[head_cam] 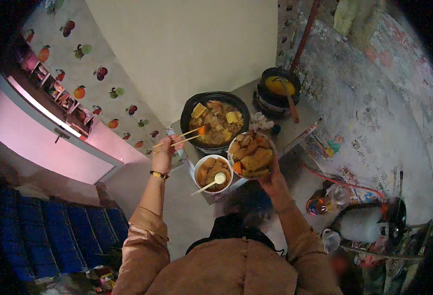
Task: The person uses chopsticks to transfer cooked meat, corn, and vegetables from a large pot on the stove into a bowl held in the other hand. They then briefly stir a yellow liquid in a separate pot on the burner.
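Observation:
My left hand (167, 149) grips a pair of wooden chopsticks (181, 141). Their tips reach over the near left part of a large black pot (184, 127) and touch or hold an orange piece, probably carrot (201, 130). Broth, meat chunks and pieces of corn on the cob (232, 117) fill this pot. My right hand (270, 176) supports a bowl (231, 162) from its near right side, heaped with browned chunks and some carrot. Just left of that bowl stands a white bowl (195, 176) of sliced food in brown liquid, with a pale spoon (216, 181) lying in it.
Behind to the right, a smaller dark pot (266, 73) holds yellow liquid and a wooden-handled ladle (292, 105). A crumpled whitish thing (261, 121) lies between the pots. A cream panel (201, 44) rises behind the table. At right are a bottle (316, 206) and a red cable (343, 180).

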### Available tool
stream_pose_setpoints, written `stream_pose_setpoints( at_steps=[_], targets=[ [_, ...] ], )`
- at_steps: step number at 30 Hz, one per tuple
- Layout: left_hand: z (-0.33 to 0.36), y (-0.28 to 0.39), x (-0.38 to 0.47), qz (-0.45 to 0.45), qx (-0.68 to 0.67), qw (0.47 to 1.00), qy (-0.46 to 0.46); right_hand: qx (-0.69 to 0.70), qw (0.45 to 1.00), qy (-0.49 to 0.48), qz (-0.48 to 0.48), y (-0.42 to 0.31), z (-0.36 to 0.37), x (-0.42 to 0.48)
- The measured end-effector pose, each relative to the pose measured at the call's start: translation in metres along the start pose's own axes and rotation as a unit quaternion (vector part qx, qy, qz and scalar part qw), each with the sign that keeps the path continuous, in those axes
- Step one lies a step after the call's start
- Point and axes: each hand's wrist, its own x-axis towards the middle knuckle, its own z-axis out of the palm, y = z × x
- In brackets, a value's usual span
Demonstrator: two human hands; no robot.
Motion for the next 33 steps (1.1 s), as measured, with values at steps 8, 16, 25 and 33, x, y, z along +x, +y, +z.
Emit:
stream_pose_setpoints(
  at_steps=[8, 16, 25, 33],
  targets=[
    [0.012, 0.012, -0.010, 0.068, 0.258, 0.963, -0.043, -0.011, 0.997, -0.009, -0.074, 0.030, 0.002, -0.021],
    [-0.012, 0.007, 0.025, 0.165, 0.217, 0.949, -0.159, -0.012, 0.973, 0.197, -0.119, 0.076, 0.024, -0.009],
    [-0.035, 0.053, 0.030, 0.227, 0.103, 0.853, -0.459, 0.095, 0.929, 0.266, -0.239, 0.142, 0.061, 0.013],
    [-0.052, 0.061, 0.036, 0.184, 0.146, 0.828, -0.509, 0.104, 0.917, 0.287, -0.255, 0.163, 0.080, 0.019]
  ],
)
